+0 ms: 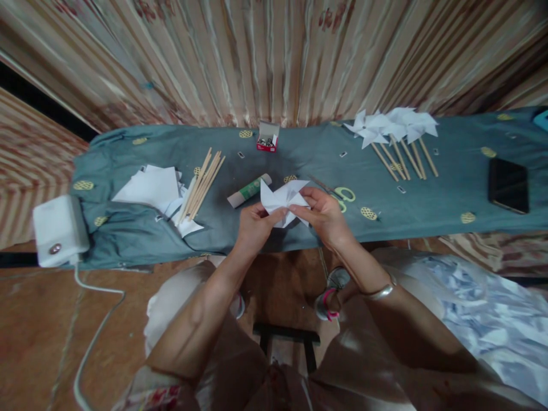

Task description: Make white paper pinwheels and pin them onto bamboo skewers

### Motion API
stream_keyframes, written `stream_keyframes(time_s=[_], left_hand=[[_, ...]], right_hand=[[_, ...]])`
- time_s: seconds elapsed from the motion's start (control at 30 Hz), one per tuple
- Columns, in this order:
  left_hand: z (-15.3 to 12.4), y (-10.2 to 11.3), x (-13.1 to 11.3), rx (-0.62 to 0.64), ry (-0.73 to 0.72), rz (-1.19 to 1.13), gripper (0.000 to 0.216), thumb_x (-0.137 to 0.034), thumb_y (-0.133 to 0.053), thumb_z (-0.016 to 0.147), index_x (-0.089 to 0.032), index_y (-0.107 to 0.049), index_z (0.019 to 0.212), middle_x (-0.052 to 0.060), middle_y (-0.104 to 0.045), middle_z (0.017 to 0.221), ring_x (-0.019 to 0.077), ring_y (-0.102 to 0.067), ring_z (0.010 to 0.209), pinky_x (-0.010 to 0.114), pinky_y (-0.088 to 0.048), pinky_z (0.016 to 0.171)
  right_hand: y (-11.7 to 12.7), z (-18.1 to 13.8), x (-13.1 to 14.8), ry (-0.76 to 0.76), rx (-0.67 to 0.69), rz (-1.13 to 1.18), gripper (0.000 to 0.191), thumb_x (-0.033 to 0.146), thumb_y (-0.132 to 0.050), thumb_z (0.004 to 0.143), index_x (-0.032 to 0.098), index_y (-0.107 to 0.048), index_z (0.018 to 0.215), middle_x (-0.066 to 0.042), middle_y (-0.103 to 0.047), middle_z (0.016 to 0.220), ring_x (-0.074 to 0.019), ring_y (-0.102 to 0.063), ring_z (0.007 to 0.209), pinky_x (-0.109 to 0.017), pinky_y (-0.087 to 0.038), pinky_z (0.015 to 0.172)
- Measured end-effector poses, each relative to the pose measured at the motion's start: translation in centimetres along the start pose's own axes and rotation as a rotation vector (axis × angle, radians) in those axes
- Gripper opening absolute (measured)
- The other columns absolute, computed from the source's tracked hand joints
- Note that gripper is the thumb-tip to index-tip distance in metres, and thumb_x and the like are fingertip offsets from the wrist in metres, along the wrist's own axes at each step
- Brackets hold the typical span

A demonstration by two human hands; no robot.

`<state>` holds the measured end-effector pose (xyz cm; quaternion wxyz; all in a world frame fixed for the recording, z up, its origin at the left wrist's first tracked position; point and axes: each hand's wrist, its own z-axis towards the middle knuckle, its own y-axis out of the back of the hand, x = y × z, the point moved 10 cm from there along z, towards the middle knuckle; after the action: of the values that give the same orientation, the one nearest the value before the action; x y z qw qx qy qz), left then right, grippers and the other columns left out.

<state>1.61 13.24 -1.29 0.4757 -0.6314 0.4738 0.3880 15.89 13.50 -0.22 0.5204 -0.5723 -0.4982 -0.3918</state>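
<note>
A folded white paper pinwheel (pixel 283 198) is held over the near edge of a table covered in grey-blue cloth (pixel 436 188). My left hand (pixel 256 224) pinches its lower left part. My right hand (pixel 324 214) grips its right side, fingers curled round the paper. A green and white glue stick (pixel 247 190) lies just left of the paper. Green-handled scissors (pixel 342 197) lie beside my right hand, partly hidden by it.
Wooden sticks (pixel 203 184) and white paper sheets (pixel 149 187) lie at the left. A red box of pins (pixel 267 140) stands at the back. Finished pinwheels on sticks (pixel 396 132) lie at the back right, a black phone (pixel 508 185) at the far right, a white box (pixel 60 229) at the left edge.
</note>
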Motion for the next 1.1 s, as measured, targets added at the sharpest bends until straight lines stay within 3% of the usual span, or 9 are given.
stream_keyframes(time_s=[0.57,0.77,0.93,1.1], left_hand=[[0.3,0.7,-1.0,-0.049,0.006,-0.067,0.028,-0.032,-0.086,0.044,-0.016,-0.075,0.064,0.001,-0.072,0.064,0.0127,-0.058,0.056,0.027,-0.048,0.063],[0.6,1.3,-1.8,-0.097,-0.008,-0.066,0.030,-0.034,-0.086,0.043,-0.016,-0.074,0.064,0.002,-0.073,0.067,0.0151,-0.061,0.060,0.028,-0.049,0.063],[0.6,1.6,-2.1,-0.125,0.006,-0.113,0.029,-0.032,-0.086,0.041,-0.017,-0.074,0.062,0.003,-0.074,0.068,0.0161,-0.062,0.061,0.029,-0.049,0.063],[0.5,1.7,-2.2,-0.114,0.044,-0.189,0.028,-0.028,-0.086,0.040,-0.016,-0.074,0.062,0.002,-0.073,0.065,0.0145,-0.061,0.058,0.028,-0.049,0.063]], right_hand=[[-0.5,-0.4,1.4,0.005,0.020,0.039,0.043,0.043,-0.084,0.061,0.022,-0.066,0.095,-0.002,-0.075,0.088,-0.0172,-0.069,0.079,-0.030,-0.054,0.076],[2.8,0.4,2.9,0.136,-0.184,-0.100,0.027,0.046,-0.076,0.070,0.023,-0.073,0.083,-0.002,-0.075,0.082,-0.0176,-0.068,0.077,-0.031,-0.053,0.076],[2.8,3.4,4.9,0.269,-0.182,-0.235,0.024,0.044,-0.074,0.071,0.021,-0.072,0.076,-0.002,-0.074,0.075,-0.0168,-0.066,0.070,-0.032,-0.052,0.073],[-0.5,8.8,8.6,0.435,-0.098,-0.721,0.017,0.032,-0.061,0.082,0.019,-0.073,0.083,-0.001,-0.072,0.074,-0.0163,-0.061,0.064,-0.030,-0.046,0.065]])
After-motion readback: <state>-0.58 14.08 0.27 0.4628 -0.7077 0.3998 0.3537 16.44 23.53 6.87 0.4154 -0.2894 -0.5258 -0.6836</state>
